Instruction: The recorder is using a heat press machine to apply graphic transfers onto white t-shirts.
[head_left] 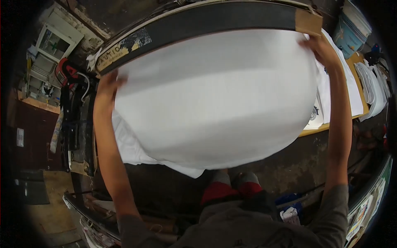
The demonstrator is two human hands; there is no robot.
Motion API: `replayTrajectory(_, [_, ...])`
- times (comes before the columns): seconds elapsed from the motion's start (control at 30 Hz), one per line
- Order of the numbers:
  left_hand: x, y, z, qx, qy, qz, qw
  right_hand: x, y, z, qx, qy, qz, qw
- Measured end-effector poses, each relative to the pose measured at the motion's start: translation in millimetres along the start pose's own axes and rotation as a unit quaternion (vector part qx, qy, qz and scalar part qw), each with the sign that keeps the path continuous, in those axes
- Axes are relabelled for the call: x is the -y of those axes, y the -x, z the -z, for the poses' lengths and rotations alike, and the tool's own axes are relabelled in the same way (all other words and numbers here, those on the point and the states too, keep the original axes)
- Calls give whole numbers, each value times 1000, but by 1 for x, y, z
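A large white cloth (215, 91) spreads between my two hands and billows toward me, its near edge hanging in a curve. My left hand (111, 84) pinches its far left corner, beside the end of a long black machine housing (219, 18). At the far right corner, my right hand (321, 48) grips the cloth just below a brown patch on the housing. The fingertips of both hands are smeared by motion. More white fabric (130, 142) shows under the cloth at the left; what lies beneath the middle is hidden.
At the right is a yellow-edged table (359, 70) with white fabric and a dark printed design. Stacked white sheets (372, 89) and a blue bucket (351, 31) stand beyond. Dark equipment with a red part (64, 72) is at the left. A rack (364, 211) stands near right.
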State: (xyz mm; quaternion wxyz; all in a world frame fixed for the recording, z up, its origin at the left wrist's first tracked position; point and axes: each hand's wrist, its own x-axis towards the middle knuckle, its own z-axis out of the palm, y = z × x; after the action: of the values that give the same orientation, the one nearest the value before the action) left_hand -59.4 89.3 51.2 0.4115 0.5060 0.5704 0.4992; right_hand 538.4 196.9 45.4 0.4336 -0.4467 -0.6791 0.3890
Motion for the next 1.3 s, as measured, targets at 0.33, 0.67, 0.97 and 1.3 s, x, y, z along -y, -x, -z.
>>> replayTrajectory(0.33, [90,-130,-7,3,-112,50,992,-122,-122,-4,-57,6,-62,996])
replayTrajectory(0.67, [139,-107,-27,2,36,123,992,-160,-46,-44,-107,2,-89,990])
replayTrajectory(0.97, [161,-11,-48,17,93,148,984,-124,-1,-128,-38,-80,-183,979])
replayTrajectory(1.3, [101,96,-38,-65,216,49,973,-70,127,-64,-116,-236,-151,953])
